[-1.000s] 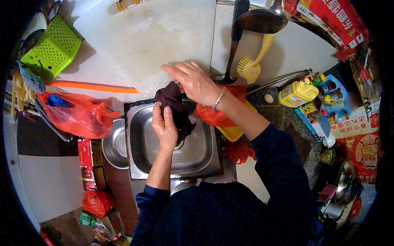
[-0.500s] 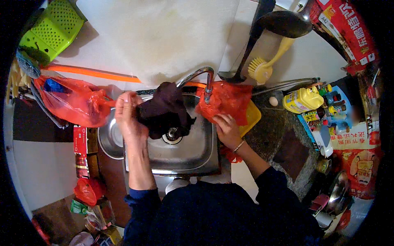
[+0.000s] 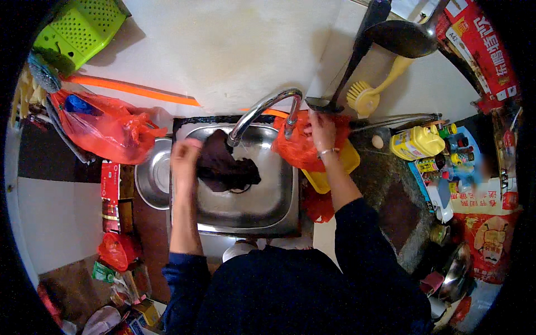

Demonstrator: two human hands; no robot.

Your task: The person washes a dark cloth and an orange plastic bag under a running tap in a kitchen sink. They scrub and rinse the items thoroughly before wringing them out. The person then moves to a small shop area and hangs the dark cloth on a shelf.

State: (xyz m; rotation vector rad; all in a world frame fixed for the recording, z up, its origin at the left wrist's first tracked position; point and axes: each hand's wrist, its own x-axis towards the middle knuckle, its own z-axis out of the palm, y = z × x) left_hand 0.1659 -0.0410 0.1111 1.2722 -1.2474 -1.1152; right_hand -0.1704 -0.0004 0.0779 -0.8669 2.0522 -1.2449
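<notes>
Over a steel sink (image 3: 245,206), the left hand (image 3: 185,162) holds a dark cloth (image 3: 226,167) in a closed grip along the cloth's left edge, so the bulk of the fabric lies at three o'clock from that hand, hanging above the basin just under the tap (image 3: 262,109). The cloth's long axis runs roughly nine to three, sagging toward the drain. The right hand (image 3: 322,129) is up at one o'clock from the cloth, apart from it, fingers resting on an orange bag (image 3: 298,149) by the tap's spout; whether it pinches the bag cannot be told. The left hand is plainly the nearer (it alone touches the cloth). A steel bowl (image 3: 152,178) sits at nine o'clock of the sink, a yellow brush (image 3: 365,96) at one o'clock.
</notes>
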